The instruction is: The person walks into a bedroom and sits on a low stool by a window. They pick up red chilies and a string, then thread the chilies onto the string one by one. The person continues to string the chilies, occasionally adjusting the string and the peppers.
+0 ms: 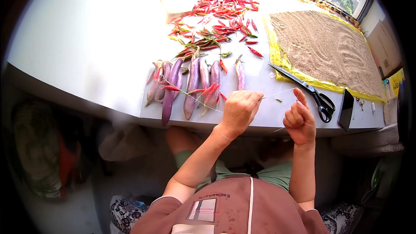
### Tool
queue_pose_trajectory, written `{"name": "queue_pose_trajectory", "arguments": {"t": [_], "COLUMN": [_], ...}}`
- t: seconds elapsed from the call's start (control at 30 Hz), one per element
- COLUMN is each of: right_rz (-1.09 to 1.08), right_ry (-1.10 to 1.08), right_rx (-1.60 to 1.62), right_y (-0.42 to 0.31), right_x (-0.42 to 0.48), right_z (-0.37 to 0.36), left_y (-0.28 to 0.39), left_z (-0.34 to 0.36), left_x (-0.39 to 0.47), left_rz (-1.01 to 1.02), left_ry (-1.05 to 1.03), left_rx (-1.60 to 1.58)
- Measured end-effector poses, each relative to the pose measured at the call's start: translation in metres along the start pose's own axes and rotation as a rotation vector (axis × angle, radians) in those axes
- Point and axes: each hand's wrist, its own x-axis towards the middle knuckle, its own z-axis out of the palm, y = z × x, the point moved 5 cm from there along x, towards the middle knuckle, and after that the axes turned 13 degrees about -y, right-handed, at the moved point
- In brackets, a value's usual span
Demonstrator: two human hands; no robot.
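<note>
My left hand (242, 110) is closed on a thin white string (279, 93) above the table's front edge. From it the string runs taut to my right hand (300, 117), where it passes over the raised index finger; the other fingers are curled in. On the left side the string goes on past several red chili peppers (208, 91) attached to it, lying across purple eggplants (194, 84). A single eggplant (240, 73) lies just beyond my left hand. Black-handled scissors (313, 94), partly spread, rest to the right of my right hand.
Many loose red chilies (224, 6) cover the back of the white table (201, 120). At the right, brown grains or seeds (325, 45) are spread on a yellow sheet (279, 58). A smartphone (346, 110) lies near the front edge, and a cardboard box (383, 48) stands at the far right.
</note>
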Motion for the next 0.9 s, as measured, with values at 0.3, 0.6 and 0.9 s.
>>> {"name": "queue_pose_trajectory", "arguments": {"t": [0.3,0.6,0.9], "right_rz": [-0.001,-0.014,-0.011], "right_ry": [0.183,0.211,0.296], "right_rx": [-0.024,0.035,0.011], "right_y": [-0.006,0.001,0.017], "right_x": [-0.022,-0.022,-0.021], "right_z": [-0.028,-0.038,-0.058], "left_y": [0.003,-0.190,-0.361], "left_z": [-0.015,-0.159,-0.148], "left_x": [0.003,0.042,0.088], "left_rz": [0.057,-0.541,-0.639], "left_ry": [-0.113,-0.150,-0.188], "left_rx": [-0.089,0.259,0.557]}}
